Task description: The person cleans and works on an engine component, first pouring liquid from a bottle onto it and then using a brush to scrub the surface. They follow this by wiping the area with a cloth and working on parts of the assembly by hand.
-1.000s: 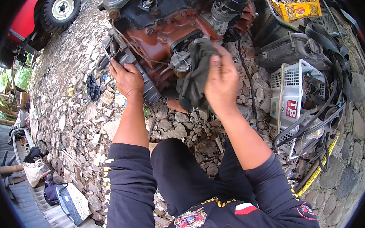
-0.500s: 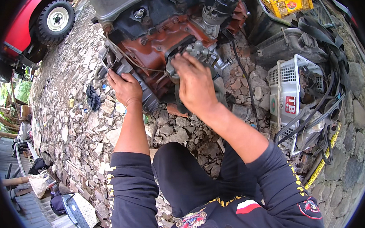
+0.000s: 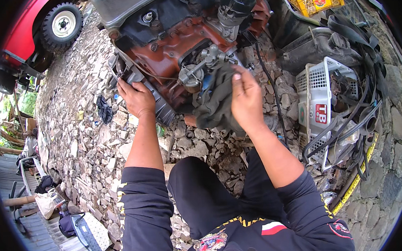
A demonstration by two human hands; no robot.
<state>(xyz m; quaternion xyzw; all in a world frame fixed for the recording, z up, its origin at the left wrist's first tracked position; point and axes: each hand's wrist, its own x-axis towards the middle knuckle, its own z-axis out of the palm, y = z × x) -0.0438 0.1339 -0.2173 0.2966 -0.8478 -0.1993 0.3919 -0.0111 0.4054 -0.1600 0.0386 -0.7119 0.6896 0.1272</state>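
A dark grey-green cloth rag (image 3: 218, 97) is pinched at its upper right in my right hand (image 3: 247, 100), thumb against fingers. It bunches and hangs down along the front of a reddish-brown engine block (image 3: 169, 43). Beside the rag's upper left, a round metal pump-like part (image 3: 190, 76) with a thin pipe is fixed to the block. My left hand (image 3: 137, 98) lies against the grey metal housing (image 3: 151, 89) at the engine's left end, fingers stretched along its edge and thumb apart. A black distributor with several posts (image 3: 235, 7) stands at the engine's upper right.
Broken stones (image 3: 86, 145) cover the ground. On the right are a white plastic basket (image 3: 303, 106) of parts, black hoses (image 3: 374, 66), a yellow crate (image 3: 315, 3) and a stone wall (image 3: 391, 156). A red vehicle (image 3: 21, 32) stands far left; a bag (image 3: 90, 233) lies lower left.
My right hand has moved right, away from the round part, and now holds the rag raised and spread beside it. My left hand stays at the housing.
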